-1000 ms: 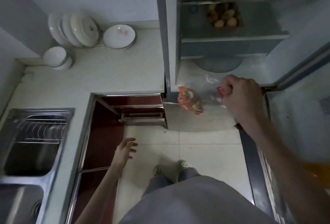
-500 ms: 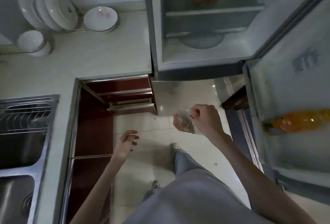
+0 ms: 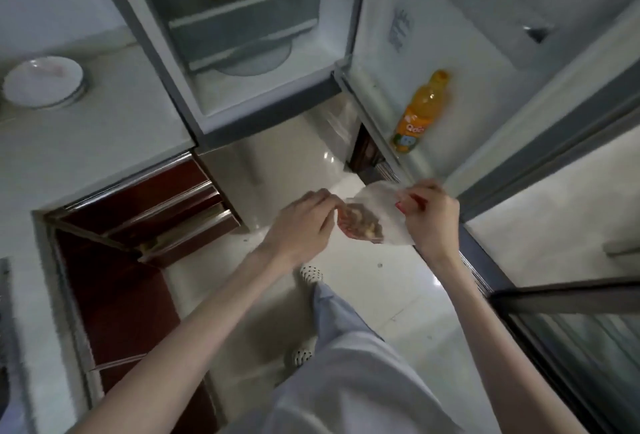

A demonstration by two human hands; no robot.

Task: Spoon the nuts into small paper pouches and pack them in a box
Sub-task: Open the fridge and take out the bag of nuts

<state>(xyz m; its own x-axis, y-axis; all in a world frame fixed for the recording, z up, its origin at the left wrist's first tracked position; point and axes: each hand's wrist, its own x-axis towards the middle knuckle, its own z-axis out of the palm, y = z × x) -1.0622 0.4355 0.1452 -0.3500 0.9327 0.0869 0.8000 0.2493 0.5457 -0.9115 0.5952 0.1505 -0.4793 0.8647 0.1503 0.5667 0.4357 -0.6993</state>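
nuts (image 3: 360, 224) blurred inside clear bag (image 3: 384, 212)

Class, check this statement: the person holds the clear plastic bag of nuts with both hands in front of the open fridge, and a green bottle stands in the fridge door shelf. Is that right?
One detail is wrong: the bottle in the door shelf is orange, not green, as the head view shows. The rest stands: the left hand and right hand both hold the clear plastic bag of nuts before the open fridge.

Both arms reach forward, left grip (image 3: 304, 222) and right grip (image 3: 427, 215) curled in pinches, nearly meeting.
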